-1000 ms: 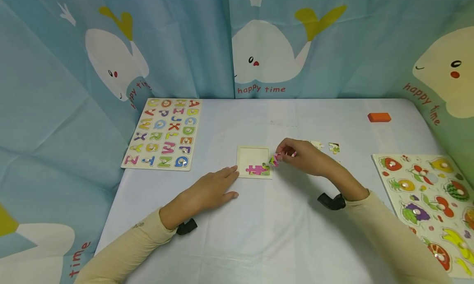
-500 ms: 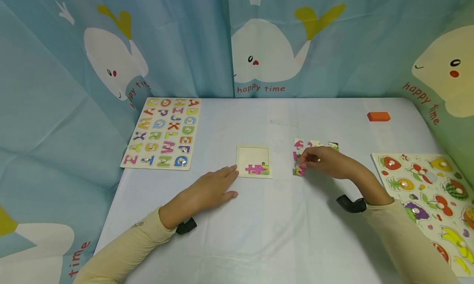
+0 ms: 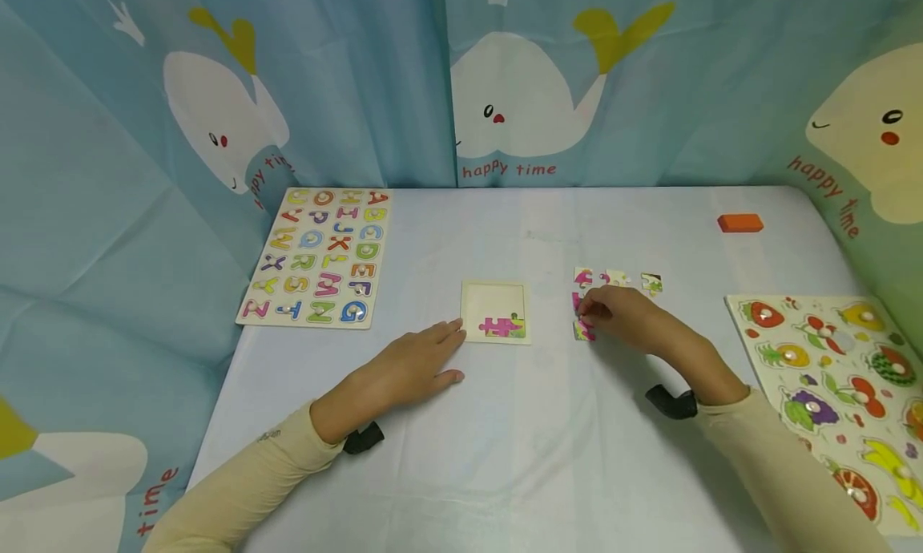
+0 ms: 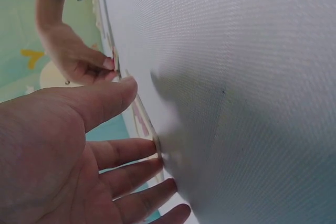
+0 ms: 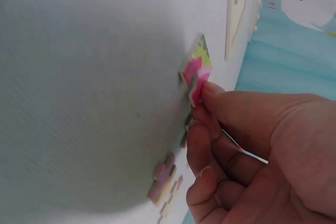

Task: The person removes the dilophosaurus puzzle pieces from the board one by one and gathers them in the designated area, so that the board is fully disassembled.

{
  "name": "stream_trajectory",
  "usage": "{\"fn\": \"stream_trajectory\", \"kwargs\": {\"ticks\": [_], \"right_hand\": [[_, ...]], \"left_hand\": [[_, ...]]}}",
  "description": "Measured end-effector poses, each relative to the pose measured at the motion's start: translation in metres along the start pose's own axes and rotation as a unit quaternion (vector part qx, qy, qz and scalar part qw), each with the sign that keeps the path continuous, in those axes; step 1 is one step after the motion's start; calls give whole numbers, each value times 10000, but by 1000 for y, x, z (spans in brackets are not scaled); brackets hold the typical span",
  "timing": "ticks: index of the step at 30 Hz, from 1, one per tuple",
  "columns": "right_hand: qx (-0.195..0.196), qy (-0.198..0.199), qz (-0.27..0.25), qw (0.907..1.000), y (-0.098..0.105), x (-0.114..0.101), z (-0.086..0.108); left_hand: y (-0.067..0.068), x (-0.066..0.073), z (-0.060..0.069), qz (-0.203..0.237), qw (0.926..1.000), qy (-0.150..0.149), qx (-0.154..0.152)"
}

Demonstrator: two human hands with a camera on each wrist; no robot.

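My left hand (image 3: pixel 407 370) lies on the table with its fingers extended, their tips touching the left edge of a square puzzle tray (image 3: pixel 465 296). Joined pink and green jigsaw pieces (image 3: pixel 501 327) sit in the tray's lower right part. To the right of the tray, my right hand (image 3: pixel 627 320) pinches a pink and green jigsaw piece (image 5: pixel 198 65) between thumb and forefinger, low over the table. Other loose pieces lie around this hand, among them a pink one (image 3: pixel 583 277) and a green-edged one (image 3: pixel 652 282). The hand partly hides some of them.
An alphabet board (image 3: pixel 317 256) lies at the far left of the table. On the right is a fruit board (image 3: pixel 829 377), partly behind the right sleeve. An orange block (image 3: pixel 740 223) sits at the back right. A whale-print curtain (image 3: pixel 404 80) surrounds the back and sides.
My right hand has moved right, from beside the tray to the loose pieces, carrying the pink and green jigsaw piece. My left hand has stayed at the tray's edge.
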State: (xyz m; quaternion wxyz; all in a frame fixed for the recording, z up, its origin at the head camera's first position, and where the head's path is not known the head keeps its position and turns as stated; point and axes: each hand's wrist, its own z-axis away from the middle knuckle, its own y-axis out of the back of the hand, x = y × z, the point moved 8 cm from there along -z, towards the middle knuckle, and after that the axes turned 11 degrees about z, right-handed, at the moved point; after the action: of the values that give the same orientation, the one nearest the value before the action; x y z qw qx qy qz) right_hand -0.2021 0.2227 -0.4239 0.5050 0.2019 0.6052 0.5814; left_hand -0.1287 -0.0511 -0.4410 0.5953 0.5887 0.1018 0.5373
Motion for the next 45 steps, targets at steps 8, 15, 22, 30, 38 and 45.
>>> {"fn": "stream_trajectory", "kwargs": {"ticks": [8, 15, 22, 30, 38, 45], "right_hand": [[243, -159, 197, 9994, -4, -2, -1], [304, -245, 363, 9986, -7, -2, -1], [587, -87, 236, 9980, 1, -12, -6], [493, -14, -361, 9981, -5, -38, -27], [202, 259, -686, 9971, -33, -73, -48], [173, 567, -271, 9979, -42, -93, -53]], "left_hand": [[0, -1, -1, -27, 10000, 58, -55], [-1, -1, -1, 1, 10000, 56, -70], [0, -1, -2, -22, 10000, 39, -65], [0, 0, -2, -11, 10000, 53, -33], [0, -1, -1, 28, 9999, 102, -41], [1, 0, -1, 41, 10000, 14, 44]]}}
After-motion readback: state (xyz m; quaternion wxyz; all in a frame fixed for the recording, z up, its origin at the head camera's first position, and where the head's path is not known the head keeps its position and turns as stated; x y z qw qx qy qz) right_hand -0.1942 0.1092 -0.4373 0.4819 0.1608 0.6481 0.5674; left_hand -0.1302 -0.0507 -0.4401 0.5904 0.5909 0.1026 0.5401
